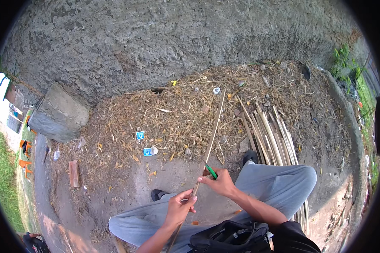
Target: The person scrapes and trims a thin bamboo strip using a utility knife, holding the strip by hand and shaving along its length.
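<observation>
A long, thin strip of wood or bamboo (215, 126) slants from between my legs up over the litter. My left hand (180, 207) is closed on its lower part, thumb and fingers pinching it. Just above, my right hand (221, 183) grips a green-handled knife (211, 172), its short dark blade lying against the strip. The right thumb presses near the strip too. A pile of similar pale strips (274, 137) lies beside my right leg; part of it is hidden under that leg.
A rough wall (156, 38) stands ahead, with a concrete block (61, 111) at its left. Dry shavings, two small blue boxes (147, 152) and a brick (74, 173) lie on the dirt. A low curb (352, 114) runs along the right. Orange chairs (25, 162) and a person (34, 242) appear far left.
</observation>
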`<action>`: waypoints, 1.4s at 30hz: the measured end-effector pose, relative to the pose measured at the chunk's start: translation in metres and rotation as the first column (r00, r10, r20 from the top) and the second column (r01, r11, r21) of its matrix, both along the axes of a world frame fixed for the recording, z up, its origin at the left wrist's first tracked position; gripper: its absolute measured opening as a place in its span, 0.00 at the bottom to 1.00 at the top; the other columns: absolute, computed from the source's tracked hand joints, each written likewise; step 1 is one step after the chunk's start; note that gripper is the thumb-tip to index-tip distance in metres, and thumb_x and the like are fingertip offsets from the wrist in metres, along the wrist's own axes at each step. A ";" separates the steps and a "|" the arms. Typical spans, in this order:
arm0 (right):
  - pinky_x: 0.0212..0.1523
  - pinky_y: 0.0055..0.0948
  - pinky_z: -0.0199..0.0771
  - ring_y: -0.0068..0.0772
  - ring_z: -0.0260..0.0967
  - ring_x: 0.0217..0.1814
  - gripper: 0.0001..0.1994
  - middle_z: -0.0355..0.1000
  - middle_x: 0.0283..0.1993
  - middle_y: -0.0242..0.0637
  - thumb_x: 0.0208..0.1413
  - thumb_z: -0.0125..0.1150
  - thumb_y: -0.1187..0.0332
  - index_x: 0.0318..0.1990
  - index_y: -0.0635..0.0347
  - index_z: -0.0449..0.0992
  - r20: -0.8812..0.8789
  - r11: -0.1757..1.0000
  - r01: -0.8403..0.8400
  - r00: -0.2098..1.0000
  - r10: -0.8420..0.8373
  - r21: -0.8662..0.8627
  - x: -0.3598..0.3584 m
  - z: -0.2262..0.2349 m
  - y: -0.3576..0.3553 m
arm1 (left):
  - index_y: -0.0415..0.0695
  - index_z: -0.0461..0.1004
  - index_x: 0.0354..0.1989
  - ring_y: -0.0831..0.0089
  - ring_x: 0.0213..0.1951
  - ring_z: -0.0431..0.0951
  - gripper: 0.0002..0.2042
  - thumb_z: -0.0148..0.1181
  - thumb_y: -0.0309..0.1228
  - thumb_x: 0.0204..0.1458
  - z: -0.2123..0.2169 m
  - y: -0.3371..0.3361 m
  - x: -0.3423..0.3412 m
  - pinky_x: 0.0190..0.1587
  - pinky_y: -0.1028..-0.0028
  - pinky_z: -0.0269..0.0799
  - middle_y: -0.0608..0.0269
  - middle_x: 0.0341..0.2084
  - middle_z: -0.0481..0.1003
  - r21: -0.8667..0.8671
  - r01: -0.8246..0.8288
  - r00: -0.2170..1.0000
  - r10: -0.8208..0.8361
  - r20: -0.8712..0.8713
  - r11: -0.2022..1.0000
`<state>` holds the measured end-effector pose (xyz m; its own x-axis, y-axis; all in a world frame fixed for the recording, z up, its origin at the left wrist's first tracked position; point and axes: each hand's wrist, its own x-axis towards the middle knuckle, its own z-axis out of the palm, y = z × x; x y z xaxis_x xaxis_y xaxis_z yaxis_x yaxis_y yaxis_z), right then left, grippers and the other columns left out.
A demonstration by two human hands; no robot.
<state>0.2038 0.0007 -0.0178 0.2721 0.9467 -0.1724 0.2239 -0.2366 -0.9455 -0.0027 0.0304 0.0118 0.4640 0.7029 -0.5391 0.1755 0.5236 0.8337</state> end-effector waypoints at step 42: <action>0.14 0.35 0.67 0.37 0.68 0.14 0.11 0.68 0.18 0.29 0.54 0.66 0.55 0.42 0.45 0.80 0.688 0.921 -0.201 0.720 -0.092 0.334 -0.009 -0.005 -0.016 | 0.42 0.67 0.34 0.86 0.12 0.49 0.16 0.42 0.41 0.68 -0.014 0.010 0.008 0.12 0.81 0.42 0.75 0.14 0.55 -0.481 0.014 0.956 0.129 0.263 0.877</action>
